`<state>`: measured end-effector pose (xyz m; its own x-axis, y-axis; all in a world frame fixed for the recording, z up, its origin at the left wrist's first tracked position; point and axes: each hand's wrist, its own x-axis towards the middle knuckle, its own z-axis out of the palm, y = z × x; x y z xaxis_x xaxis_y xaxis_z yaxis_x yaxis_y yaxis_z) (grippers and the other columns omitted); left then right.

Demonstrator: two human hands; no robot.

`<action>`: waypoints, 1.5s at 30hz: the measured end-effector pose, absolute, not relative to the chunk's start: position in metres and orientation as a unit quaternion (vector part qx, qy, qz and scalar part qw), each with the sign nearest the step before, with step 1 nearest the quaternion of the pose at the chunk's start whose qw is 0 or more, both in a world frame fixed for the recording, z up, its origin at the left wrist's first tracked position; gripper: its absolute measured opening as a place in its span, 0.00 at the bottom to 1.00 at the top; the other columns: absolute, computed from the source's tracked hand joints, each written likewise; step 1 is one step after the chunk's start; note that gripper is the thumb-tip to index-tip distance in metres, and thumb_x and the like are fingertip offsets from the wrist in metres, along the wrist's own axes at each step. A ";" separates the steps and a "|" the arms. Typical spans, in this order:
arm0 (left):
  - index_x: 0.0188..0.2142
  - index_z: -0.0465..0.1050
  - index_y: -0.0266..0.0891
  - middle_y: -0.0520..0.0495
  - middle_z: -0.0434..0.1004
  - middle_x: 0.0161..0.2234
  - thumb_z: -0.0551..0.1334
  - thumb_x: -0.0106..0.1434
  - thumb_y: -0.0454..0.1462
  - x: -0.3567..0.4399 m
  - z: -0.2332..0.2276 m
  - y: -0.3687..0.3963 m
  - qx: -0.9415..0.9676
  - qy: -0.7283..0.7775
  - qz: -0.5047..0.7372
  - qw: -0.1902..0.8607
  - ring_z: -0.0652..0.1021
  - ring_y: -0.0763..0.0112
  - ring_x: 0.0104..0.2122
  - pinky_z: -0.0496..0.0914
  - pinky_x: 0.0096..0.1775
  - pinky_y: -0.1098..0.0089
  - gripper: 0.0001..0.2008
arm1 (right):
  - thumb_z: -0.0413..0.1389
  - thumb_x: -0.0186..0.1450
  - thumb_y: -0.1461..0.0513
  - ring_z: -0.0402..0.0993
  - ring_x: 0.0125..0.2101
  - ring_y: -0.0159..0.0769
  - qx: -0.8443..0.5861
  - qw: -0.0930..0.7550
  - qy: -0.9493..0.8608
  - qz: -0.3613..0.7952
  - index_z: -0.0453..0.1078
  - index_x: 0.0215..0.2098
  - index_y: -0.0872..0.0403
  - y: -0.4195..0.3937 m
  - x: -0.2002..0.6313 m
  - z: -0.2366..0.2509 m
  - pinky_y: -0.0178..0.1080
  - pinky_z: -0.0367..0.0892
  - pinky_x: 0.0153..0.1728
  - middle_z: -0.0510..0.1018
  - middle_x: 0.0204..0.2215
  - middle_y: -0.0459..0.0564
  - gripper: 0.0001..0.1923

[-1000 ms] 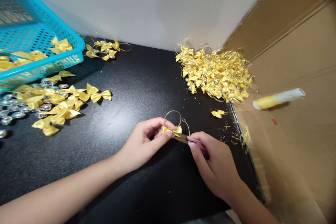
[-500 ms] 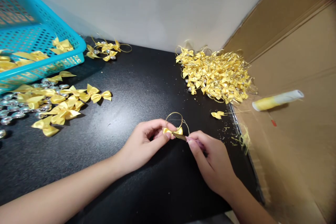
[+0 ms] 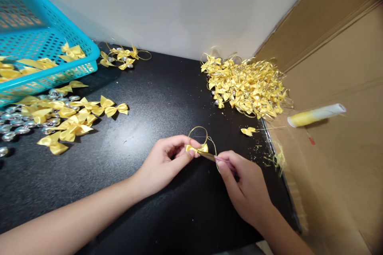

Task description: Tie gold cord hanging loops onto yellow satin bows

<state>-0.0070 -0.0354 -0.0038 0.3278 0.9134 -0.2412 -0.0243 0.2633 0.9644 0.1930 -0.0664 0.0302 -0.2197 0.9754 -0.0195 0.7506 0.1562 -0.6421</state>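
The blue basket [image 3: 74,53] at the far left runs off the picture's edge, so its full contents cannot be seen. The silver beads [image 3: 12,127] under the loose bows [image 3: 72,123] are partly covered and cut off at the left. The tool [image 3: 223,160] in the right hand's [image 3: 245,191] grip is mostly hidden by its fingers. The scraps [image 3: 277,157] beside the table [image 3: 149,99] are too small to tell apart.
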 end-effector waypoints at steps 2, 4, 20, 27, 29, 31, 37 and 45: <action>0.37 0.77 0.38 0.49 0.79 0.30 0.63 0.60 0.40 -0.007 -0.003 -0.035 0.491 0.457 0.360 0.649 0.72 0.73 0.27 0.64 0.30 0.72 0.09 | 0.47 0.69 0.58 0.70 0.23 0.30 -0.589 0.208 -0.735 0.264 0.70 0.33 0.53 -0.066 0.192 0.030 0.32 0.58 0.25 0.73 0.22 0.44 0.13; 0.37 0.77 0.38 0.48 0.79 0.30 0.63 0.60 0.40 -0.007 -0.003 -0.035 0.492 0.461 0.358 0.646 0.72 0.72 0.27 0.64 0.29 0.72 0.09 | 0.47 0.69 0.58 0.71 0.24 0.31 -0.588 0.207 -0.736 0.262 0.71 0.33 0.53 -0.066 0.192 0.030 0.32 0.59 0.26 0.74 0.22 0.44 0.13; 0.37 0.76 0.37 0.47 0.77 0.29 0.63 0.60 0.42 -0.007 -0.003 -0.035 0.495 0.466 0.350 0.645 0.72 0.71 0.28 0.65 0.30 0.70 0.11 | 0.48 0.70 0.58 0.66 0.23 0.29 -0.590 0.213 -0.720 0.298 0.70 0.31 0.53 -0.065 0.196 0.026 0.32 0.57 0.25 0.70 0.21 0.43 0.13; 0.46 0.68 0.40 0.51 0.73 0.30 0.60 0.64 0.39 -0.005 -0.009 -0.040 0.562 0.443 0.373 0.591 0.70 0.73 0.27 0.64 0.31 0.71 0.11 | 0.58 0.61 0.54 0.55 0.18 0.26 -0.600 0.316 -0.632 0.376 0.71 0.39 0.54 -0.057 0.204 0.030 0.30 0.54 0.19 0.57 0.17 0.37 0.13; 0.45 0.66 0.41 0.53 0.71 0.29 0.59 0.65 0.37 -0.005 -0.009 -0.042 0.607 0.433 0.366 0.557 0.68 0.74 0.27 0.63 0.30 0.71 0.09 | 0.62 0.57 0.57 0.50 0.17 0.25 -0.605 0.323 -0.613 0.392 0.72 0.42 0.54 -0.051 0.195 0.031 0.30 0.53 0.19 0.52 0.16 0.35 0.16; 0.43 0.64 0.41 0.54 0.71 0.28 0.59 0.65 0.36 -0.006 -0.008 -0.043 0.639 0.427 0.354 0.533 0.67 0.75 0.27 0.62 0.30 0.72 0.07 | 0.61 0.57 0.57 0.52 0.17 0.26 -0.588 0.317 -0.603 0.436 0.74 0.36 0.53 -0.043 0.185 0.030 0.31 0.55 0.19 0.55 0.16 0.36 0.10; 0.36 0.64 0.40 0.55 0.66 0.26 0.57 0.67 0.39 -0.008 -0.009 -0.041 0.615 0.443 0.356 0.546 0.66 0.74 0.26 0.61 0.29 0.72 0.05 | 0.57 0.60 0.55 0.59 0.20 0.26 -0.529 0.410 -0.520 0.531 0.68 0.24 0.55 -0.025 0.183 0.018 0.32 0.60 0.22 0.66 0.20 0.42 0.12; 0.36 0.71 0.40 0.54 0.69 0.25 0.58 0.65 0.37 -0.006 -0.006 -0.042 0.655 0.448 0.351 0.497 0.67 0.74 0.25 0.62 0.30 0.72 0.04 | 0.58 0.59 0.57 0.58 0.19 0.26 -0.552 0.398 -0.534 0.502 0.68 0.24 0.55 -0.031 0.181 0.013 0.31 0.60 0.21 0.65 0.17 0.41 0.11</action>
<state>-0.0061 -0.0417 -0.0063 0.3520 0.9359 0.0146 0.2379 -0.1045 0.9656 0.1805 -0.0309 0.0132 -0.0734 0.9889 -0.1296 0.1911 -0.1135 -0.9750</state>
